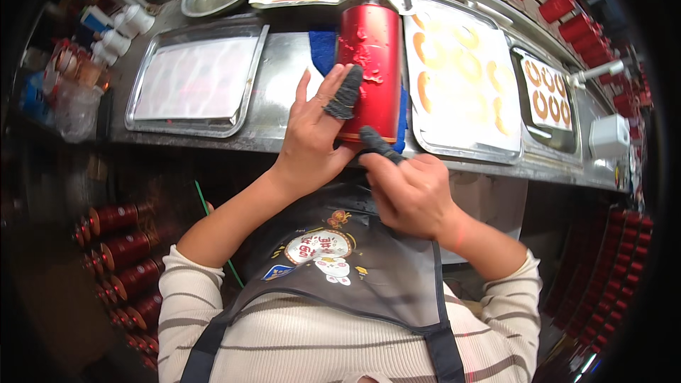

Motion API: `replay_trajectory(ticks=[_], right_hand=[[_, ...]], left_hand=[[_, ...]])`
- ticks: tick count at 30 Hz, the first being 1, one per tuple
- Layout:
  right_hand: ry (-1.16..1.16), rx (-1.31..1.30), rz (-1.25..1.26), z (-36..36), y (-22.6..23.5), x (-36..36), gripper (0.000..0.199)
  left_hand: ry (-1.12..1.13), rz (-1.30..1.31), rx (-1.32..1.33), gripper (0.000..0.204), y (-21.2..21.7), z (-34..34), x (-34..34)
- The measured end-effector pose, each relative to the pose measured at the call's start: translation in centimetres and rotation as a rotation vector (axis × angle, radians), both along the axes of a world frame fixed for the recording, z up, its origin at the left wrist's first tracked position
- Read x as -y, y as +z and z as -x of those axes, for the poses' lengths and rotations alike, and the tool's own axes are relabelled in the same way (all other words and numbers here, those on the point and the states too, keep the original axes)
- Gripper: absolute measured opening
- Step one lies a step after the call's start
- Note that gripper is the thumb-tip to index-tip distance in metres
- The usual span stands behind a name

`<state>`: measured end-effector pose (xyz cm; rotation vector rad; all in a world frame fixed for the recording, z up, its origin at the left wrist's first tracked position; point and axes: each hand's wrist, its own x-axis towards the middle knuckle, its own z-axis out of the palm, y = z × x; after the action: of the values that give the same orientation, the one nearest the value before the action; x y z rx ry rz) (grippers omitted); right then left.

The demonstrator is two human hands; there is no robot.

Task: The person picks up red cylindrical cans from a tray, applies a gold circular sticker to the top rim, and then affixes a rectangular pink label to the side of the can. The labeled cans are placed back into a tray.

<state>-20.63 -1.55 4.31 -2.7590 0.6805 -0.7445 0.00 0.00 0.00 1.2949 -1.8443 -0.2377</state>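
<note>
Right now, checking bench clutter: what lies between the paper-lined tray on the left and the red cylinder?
Bare steel counter, then a blue cloth under the red cylinder, seen from the head view.

My left hand point(312, 138) wears a dark grey, rough knitted cloth finger cover point(345, 92) against the glossy red cylinder point(370, 64), whose paper-like skin looks chipped and flaky. My right hand point(411, 195) has 1 matching matt cover. The long steel counter point(284, 64) is smooth and dully shiny; the shallow rectangular metal tray point(195, 81) holds matt white paper.
</note>
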Motion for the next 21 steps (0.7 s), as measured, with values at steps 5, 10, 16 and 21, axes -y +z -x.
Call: replay_trajectory(ticks=[5,10,16,21], right_hand=[[0.034,0.102,-0.03,-1.6,-0.5,0.3,0.029],[-0.253,0.406,-0.332,1.0,-3.0,-2.3,0.017],[-0.38,0.582,-0.646,0.5,-4.9,-3.7,0.017],[-0.429,0.522,-0.69,0.3,-5.1,-3.7,0.017]], left_hand=[[-0.04,0.042,0.271,0.071,2.8,0.4,0.6],[-0.022,0.117,0.297,0.079,1.6,2.4,1.5],[0.089,0.102,0.065,0.088,-0.9,1.3,-0.1],[0.079,-0.037,-0.043,0.077,-2.5,-0.2,-1.6]])
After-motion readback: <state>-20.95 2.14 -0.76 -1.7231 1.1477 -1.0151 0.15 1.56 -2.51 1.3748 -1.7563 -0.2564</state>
